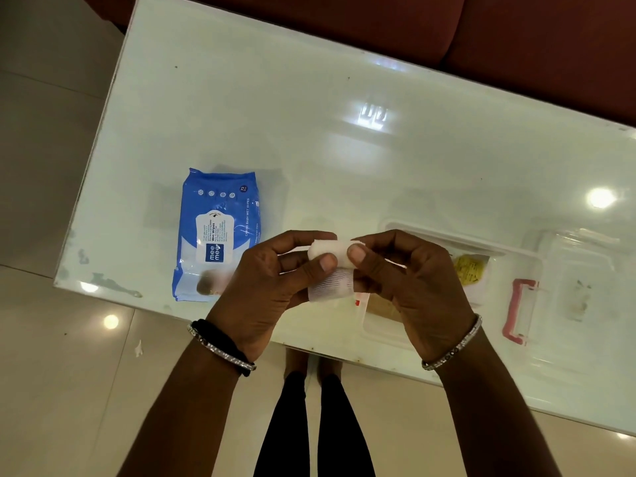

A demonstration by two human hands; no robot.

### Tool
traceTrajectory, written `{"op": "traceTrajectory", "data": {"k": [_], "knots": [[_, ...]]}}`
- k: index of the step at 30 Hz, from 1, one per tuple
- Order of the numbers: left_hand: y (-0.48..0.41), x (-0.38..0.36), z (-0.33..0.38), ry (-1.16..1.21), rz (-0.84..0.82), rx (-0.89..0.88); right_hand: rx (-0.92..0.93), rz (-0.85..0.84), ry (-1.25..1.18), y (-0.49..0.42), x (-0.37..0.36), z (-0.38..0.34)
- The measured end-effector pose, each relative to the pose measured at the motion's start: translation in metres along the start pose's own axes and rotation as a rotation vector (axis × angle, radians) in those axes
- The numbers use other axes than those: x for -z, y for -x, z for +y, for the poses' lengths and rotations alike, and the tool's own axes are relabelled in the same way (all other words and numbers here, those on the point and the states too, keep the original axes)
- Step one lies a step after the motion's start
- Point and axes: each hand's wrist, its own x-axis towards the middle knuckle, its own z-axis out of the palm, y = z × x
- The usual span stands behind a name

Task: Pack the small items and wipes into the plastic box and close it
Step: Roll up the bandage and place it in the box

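Observation:
Both my hands hold a small white roll of gauze (pixel 332 266) above the table's front edge, with a loose ribbed strip hanging below it. My left hand (pixel 272 280) grips its left end and my right hand (pixel 409 277) pinches its right end. A blue wet wipes pack (pixel 218 232) lies flat on the table to the left. The clear plastic box (pixel 516 256) stands open behind my right hand, with a yellow packet (pixel 469 266) inside. Its clear lid (pixel 585 287) with a pink handle (pixel 518 311) lies to the right.
The glossy white table (pixel 309 115) runs diagonally, with a dark red sofa (pixel 516 39) beyond its far edge. Tiled floor (pixel 44 373) lies to the left and below. My legs and feet (pixel 309 407) stand under the front edge.

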Motion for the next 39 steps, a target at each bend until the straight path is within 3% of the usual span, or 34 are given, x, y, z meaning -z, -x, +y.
{"op": "traceTrajectory", "data": {"k": [10, 19, 32, 39], "knots": [[-0.006, 0.0, -0.002, -0.016, 0.027, 0.111, 0.121, -0.048, 0.169, 0.001, 0.006, 0.006], [-0.01, 0.001, -0.005, -0.066, 0.015, 0.109, -0.094, -0.153, 0.0, 0.003, 0.007, 0.008], [-0.009, 0.0, -0.012, -0.049, 0.071, -0.029, -0.12, -0.139, 0.045, 0.004, 0.006, 0.014], [-0.01, 0.002, -0.019, -0.121, 0.054, -0.025, -0.027, -0.024, 0.161, 0.001, 0.003, 0.008]]}}
